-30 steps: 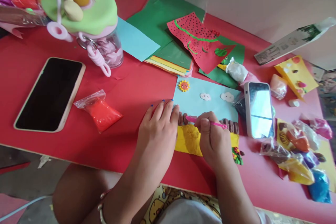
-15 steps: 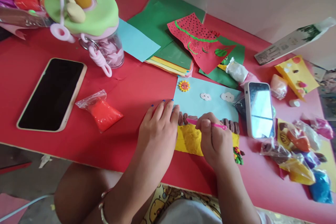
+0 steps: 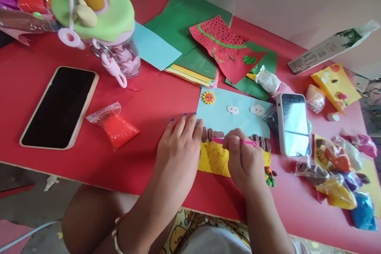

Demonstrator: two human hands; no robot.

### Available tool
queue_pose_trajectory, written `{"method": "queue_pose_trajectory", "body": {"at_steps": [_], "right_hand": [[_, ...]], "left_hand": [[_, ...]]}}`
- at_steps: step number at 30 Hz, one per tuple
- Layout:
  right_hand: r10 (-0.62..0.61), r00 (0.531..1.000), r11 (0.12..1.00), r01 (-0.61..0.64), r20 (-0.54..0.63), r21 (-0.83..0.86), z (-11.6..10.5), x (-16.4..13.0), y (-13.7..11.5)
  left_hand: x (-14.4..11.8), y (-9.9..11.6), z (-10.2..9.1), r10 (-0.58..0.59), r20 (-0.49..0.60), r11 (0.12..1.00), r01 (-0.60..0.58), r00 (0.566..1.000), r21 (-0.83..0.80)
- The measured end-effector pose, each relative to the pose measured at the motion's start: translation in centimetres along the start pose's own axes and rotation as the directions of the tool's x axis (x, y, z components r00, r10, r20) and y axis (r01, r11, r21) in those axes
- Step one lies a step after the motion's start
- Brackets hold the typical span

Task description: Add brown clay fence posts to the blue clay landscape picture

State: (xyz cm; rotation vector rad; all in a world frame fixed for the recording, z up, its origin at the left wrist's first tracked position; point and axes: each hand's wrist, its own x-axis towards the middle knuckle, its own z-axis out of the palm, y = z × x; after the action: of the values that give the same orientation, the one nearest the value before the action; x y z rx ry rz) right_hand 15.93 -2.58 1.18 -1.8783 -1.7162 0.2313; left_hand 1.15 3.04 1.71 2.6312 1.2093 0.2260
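Note:
My right hand (image 3: 245,156) is closed round a pink plastic clay knife (image 3: 218,140), its blade pointing left at the brown clay strips (image 3: 218,134). Those strips run across a light blue paper picture (image 3: 235,125), above a band of yellow clay (image 3: 213,158). A clay sun (image 3: 208,97) and two white clouds (image 3: 257,110) sit on the blue part. My left hand (image 3: 180,143) lies flat with fingers stretched out, over the picture's left edge. Red and green clay flowers (image 3: 270,176) show at the lower right corner. My right hand hides the middle of the picture.
Left of my hands lie a bag of red clay (image 3: 117,127) and a black-screened phone (image 3: 58,107). A jar with a green lid (image 3: 119,12) stands behind. At right are another phone (image 3: 294,125) and several clay bags (image 3: 339,194). Watermelon artwork (image 3: 222,43) lies at the back.
The pink knife's blade has shifted slightly downward, so more of the brown strip above it shows. My left hand has stayed in place.

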Motion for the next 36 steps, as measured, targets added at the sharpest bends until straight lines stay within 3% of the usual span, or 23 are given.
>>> {"method": "queue_pose_trajectory", "body": {"at_steps": [11,14,18,23,26,29,33,36], "right_hand": [[0.019,1.0,1.0,-0.019,0.009,0.024,0.0,-0.2,0.2],[0.04,0.993,0.993,-0.028,-0.11,0.116,0.0,-0.4,0.3],[0.066,0.943,0.968,0.019,-0.326,0.251,0.0,-0.6,0.4],[0.03,0.915,0.971,0.069,-0.403,0.228,-0.7,-0.6,0.4],[-0.074,0.934,0.985,0.123,-0.351,0.118,-2.3,-1.2,1.0],[-0.16,0.965,0.987,0.163,-0.206,-0.004,-4.6,-3.3,2.8],[-0.144,0.981,0.98,0.123,-0.131,-0.156,-7.1,-7.3,6.4],[-0.121,0.991,0.958,0.102,-0.055,-0.269,-7.9,-9.8,8.9]], "left_hand": [[0.0,-0.1,0.1,0.002,-0.005,1.0,-0.002,1.0,-0.014],[-0.1,-0.1,0.1,0.011,-0.016,1.0,-0.011,1.0,-0.01],[-0.2,0.0,0.4,0.009,-0.017,1.0,-0.009,1.0,0.003],[-0.4,0.4,0.7,0.026,-0.033,1.0,-0.026,0.999,0.009],[-0.3,0.5,0.3,0.04,-0.009,0.999,-0.039,0.999,0.017],[0.1,0.1,-0.6,0.041,-0.005,0.999,-0.041,0.999,0.003],[1.3,-0.9,-1.7,-0.018,-0.112,1.0,0.015,0.994,-0.023],[2.0,-1.5,-2.2,-0.14,-0.225,0.99,0.134,0.964,-0.041]]}}
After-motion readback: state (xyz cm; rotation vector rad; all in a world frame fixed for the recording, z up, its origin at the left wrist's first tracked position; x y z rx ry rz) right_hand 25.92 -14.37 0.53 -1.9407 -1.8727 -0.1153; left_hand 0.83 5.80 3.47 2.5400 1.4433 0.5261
